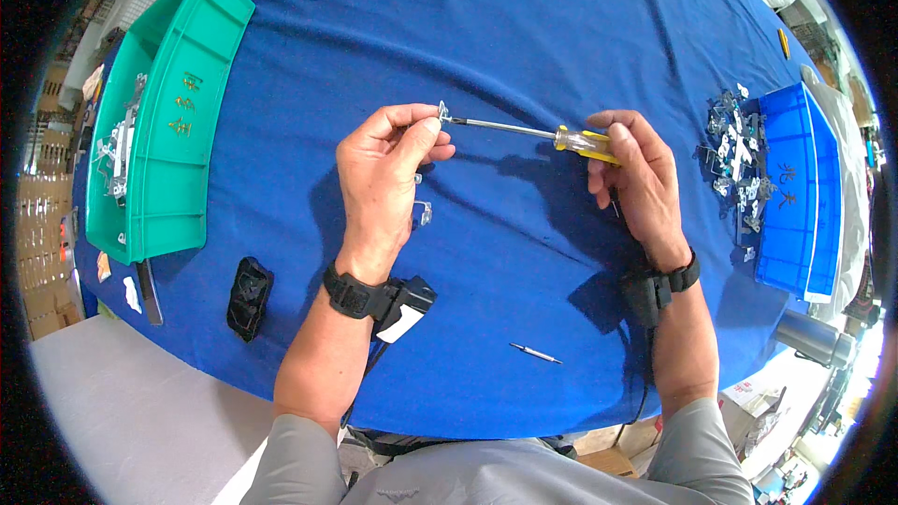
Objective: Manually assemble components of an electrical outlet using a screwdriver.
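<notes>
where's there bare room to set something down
Widest: the blue cloth beyond the left hand and right hand, between the green bin and blue bin. Smaller: between the screwdriver and the slim metal rod. Crowded: beside the blue bin, where loose metal pieces lie, and inside the green bin.

yellow-handled screwdriver (533, 131) | held crosswise, pointing left | small metal piece (444, 113) | at screwdriver's tip

Bare left forearm (323, 365) and bare right forearm (687, 346) both come up from the bottom, tilting slightly toward each other. The bare left hand (382, 164) is back-side up, thumb and index tips pinched pretty close, the rest kinda tucked under. The bare right hand (647, 173) is roughly level with it, well apart, fingers bent in a light thumb-and-finger grip.
</notes>
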Motion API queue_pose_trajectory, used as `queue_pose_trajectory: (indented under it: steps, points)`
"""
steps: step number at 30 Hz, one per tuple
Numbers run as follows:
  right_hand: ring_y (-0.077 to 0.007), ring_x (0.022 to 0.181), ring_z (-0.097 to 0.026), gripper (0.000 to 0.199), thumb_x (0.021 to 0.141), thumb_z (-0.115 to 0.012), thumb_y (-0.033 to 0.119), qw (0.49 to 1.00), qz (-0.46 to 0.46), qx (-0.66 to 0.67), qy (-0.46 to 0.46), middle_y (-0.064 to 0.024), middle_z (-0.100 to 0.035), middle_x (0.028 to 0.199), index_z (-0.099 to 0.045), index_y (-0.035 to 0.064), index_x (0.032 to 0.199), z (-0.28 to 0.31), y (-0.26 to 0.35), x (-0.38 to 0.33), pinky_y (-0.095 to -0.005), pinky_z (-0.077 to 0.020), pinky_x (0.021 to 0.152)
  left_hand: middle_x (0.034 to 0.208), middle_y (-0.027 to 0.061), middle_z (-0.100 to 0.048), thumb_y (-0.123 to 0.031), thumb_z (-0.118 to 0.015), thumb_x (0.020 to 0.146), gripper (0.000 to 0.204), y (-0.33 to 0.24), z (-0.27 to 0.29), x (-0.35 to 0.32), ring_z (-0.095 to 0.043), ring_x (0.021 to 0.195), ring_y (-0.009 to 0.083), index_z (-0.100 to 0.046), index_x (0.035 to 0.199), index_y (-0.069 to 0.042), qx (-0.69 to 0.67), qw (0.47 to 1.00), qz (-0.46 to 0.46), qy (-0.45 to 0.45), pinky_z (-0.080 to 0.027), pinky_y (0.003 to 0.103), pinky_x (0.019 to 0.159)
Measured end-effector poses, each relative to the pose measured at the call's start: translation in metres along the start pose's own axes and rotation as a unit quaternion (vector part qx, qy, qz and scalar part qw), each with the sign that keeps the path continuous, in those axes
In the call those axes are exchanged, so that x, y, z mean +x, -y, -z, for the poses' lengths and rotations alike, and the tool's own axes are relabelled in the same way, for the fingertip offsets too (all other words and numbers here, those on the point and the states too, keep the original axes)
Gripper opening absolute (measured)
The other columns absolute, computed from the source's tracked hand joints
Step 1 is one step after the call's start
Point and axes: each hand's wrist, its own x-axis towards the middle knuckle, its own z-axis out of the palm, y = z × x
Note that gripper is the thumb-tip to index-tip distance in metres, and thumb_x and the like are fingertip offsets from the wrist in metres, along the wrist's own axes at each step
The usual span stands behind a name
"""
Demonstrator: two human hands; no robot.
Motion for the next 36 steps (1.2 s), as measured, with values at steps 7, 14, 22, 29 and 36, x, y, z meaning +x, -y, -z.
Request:
queue_pose_trajectory:
  steps: [7, 14, 22, 29, 36]
  points:
    - [-0.0106, 0.075, -0.060, 0.032, 0.100, -0.058, 0.019, 0.994, 0.096, 0.017, -0.039, -0.0068, -0.060, 0.096, -0.053, -0.0022, 0.124, -0.013, -0.007, 0.004, -0.0223, -0.0496, 0.055, 0.095, 0.0103, -0.070, -0.005, -0.066, 0.092, 0.013, 0.002, -0.003, -0.003, -0.069, 0.081, 0.0169, -0.068, 0.104, 0.002, 0.012, 1.000, -0.012, 0.011, -0.060, 0.030, 0.072]
    - [-0.0099, 0.072, -0.059, 0.033, 0.099, -0.060, 0.020, 0.999, 0.019, -0.026, 0.009, -0.0043, -0.060, 0.091, -0.054, 0.0014, 0.126, -0.005, -0.002, -0.002, -0.0204, -0.0482, 0.056, 0.095, 0.0106, -0.070, -0.005, -0.066, 0.092, 0.014, 0.000, 0.001, 0.001, -0.069, 0.081, 0.0173, -0.068, 0.104, 0.002, -0.008, 1.000, -0.001, -0.005, -0.060, 0.030, 0.072]
    - [-0.0079, 0.071, -0.058, 0.032, 0.097, -0.063, 0.016, 1.000, 0.014, -0.010, -0.018, -0.0034, -0.061, 0.091, -0.054, 0.0017, 0.124, -0.011, 0.002, -0.003, -0.0214, -0.0486, 0.057, 0.096, 0.0109, -0.070, -0.005, -0.066, 0.092, 0.014, 0.000, 0.000, -0.001, -0.069, 0.082, 0.0171, -0.067, 0.105, 0.002, -0.002, 1.000, -0.005, 0.004, -0.060, 0.030, 0.073]
    - [-0.0090, 0.075, -0.059, 0.036, 0.094, -0.067, 0.013, 0.997, 0.076, -0.010, -0.013, -0.0057, -0.061, 0.097, -0.054, 0.0002, 0.124, -0.006, -0.009, 0.002, -0.0228, -0.0489, 0.055, 0.097, 0.0108, -0.070, -0.005, -0.066, 0.092, 0.015, 0.000, 0.000, 0.000, -0.069, 0.082, 0.0173, -0.067, 0.105, 0.002, -0.014, 1.000, -0.007, -0.001, -0.060, 0.030, 0.073]
    - [-0.0088, 0.073, -0.059, 0.034, 0.095, -0.065, 0.013, 0.998, 0.053, -0.022, -0.017, -0.0060, -0.061, 0.096, -0.054, -0.0002, 0.124, -0.012, -0.001, 0.000, -0.0227, -0.0490, 0.054, 0.097, 0.0106, -0.070, -0.005, -0.066, 0.092, 0.014, 0.001, 0.000, -0.001, -0.069, 0.082, 0.0170, -0.068, 0.104, 0.002, 0.002, 1.000, -0.016, -0.002, -0.060, 0.030, 0.073]
